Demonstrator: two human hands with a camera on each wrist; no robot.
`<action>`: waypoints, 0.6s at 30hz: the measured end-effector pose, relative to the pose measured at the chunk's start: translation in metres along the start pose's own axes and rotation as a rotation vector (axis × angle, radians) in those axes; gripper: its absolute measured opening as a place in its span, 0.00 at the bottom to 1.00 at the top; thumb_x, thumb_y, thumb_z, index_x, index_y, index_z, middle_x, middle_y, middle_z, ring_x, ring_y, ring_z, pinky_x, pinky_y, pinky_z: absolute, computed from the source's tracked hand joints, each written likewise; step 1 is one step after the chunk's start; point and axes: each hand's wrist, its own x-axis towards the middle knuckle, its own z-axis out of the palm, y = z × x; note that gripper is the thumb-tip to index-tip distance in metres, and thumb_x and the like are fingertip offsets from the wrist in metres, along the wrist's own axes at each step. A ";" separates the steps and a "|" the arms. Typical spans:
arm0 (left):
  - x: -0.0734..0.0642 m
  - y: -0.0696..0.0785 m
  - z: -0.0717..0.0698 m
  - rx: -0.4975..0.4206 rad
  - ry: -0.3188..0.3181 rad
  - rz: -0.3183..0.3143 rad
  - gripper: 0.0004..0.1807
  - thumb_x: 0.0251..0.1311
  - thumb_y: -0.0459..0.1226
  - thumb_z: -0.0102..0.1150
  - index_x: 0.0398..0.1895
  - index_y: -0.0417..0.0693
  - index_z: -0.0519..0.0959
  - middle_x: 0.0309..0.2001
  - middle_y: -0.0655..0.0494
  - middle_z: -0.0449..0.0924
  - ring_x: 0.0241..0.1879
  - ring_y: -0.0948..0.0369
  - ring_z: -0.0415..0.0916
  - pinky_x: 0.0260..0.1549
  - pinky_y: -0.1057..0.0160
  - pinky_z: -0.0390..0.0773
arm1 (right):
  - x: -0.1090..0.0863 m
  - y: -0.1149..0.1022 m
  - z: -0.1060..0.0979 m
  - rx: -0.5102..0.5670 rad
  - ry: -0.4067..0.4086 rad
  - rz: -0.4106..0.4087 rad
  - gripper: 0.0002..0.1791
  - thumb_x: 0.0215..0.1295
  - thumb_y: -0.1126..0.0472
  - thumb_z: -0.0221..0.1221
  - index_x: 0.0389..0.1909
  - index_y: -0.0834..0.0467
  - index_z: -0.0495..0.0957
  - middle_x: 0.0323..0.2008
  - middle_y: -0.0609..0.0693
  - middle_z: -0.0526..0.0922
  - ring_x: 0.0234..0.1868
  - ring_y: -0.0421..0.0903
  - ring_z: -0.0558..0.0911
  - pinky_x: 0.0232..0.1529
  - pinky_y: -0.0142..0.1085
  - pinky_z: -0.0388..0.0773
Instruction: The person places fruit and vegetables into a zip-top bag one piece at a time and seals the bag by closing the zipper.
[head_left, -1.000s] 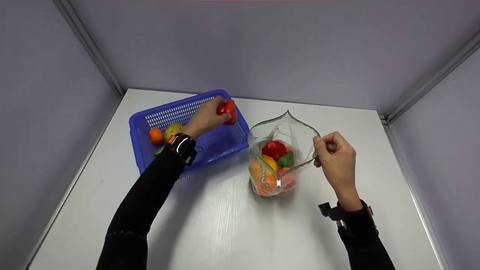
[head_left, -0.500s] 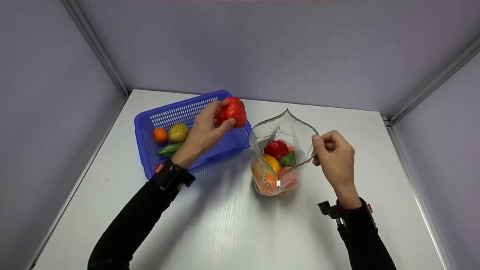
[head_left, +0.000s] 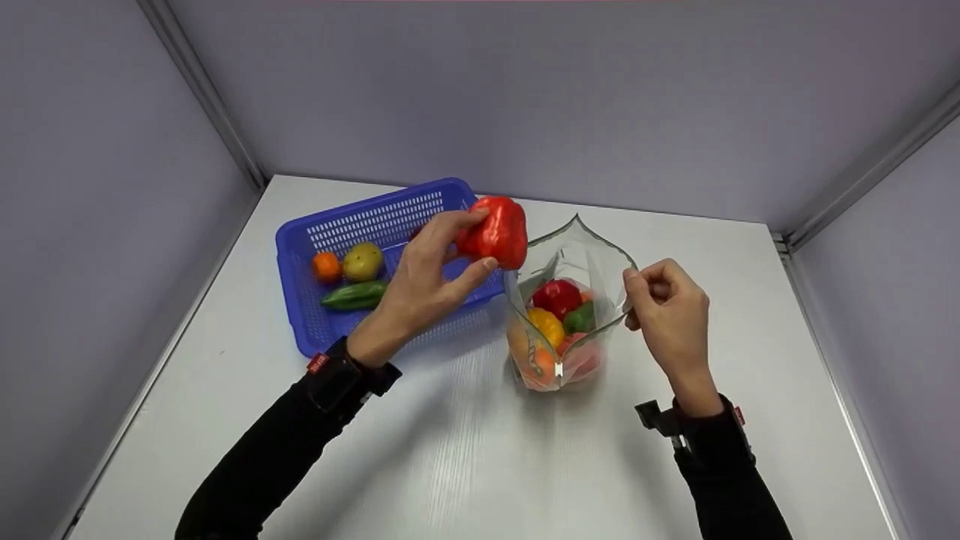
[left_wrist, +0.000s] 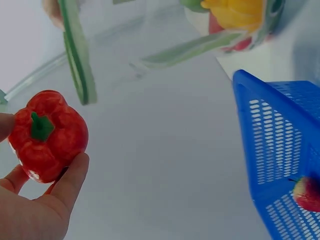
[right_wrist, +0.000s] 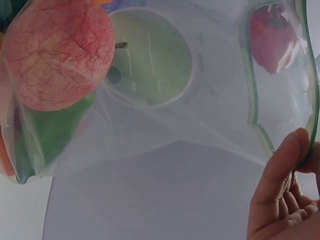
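A red bell pepper (head_left: 501, 234) with a green stem is gripped between the thumb and fingers of my left hand (head_left: 427, 281), close to the left side of the bag's mouth. My right hand (head_left: 675, 319) pinches the right rim of a clear zip bag (head_left: 611, 262), which stands with its mouth spread wide. Inside the bag lie a dark red piece (head_left: 557, 298), a yellow one (head_left: 546, 327), a green one (head_left: 580, 318) and other produce. In the right wrist view a wrinkled pink-red fruit (right_wrist: 60, 55) presses near the bag's wall, and the held pepper shows through the plastic.
Left of the bag, a blue plastic basket (head_left: 300, 319) holds an orange fruit (head_left: 327, 267), a yellow-green round fruit (head_left: 363, 262), a cucumber (head_left: 354, 295) and a red fruit (left_wrist: 306, 194). Grey walls (head_left: 465, 97) enclose the white table (head_left: 480, 465) at the back and sides.
My left hand has carried the red bell pepper from over the basket rightward to the bag's mouth, uncovering the cucumber. My right hand keeps its pinch on the bag's rim.
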 end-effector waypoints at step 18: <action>0.002 0.035 0.034 0.103 -0.154 0.163 0.27 0.70 0.43 0.65 0.67 0.42 0.73 0.64 0.44 0.73 0.57 0.56 0.78 0.56 0.66 0.79 | 0.000 -0.004 0.000 -0.006 0.002 0.009 0.09 0.71 0.70 0.61 0.30 0.70 0.76 0.16 0.53 0.78 0.12 0.37 0.75 0.17 0.26 0.74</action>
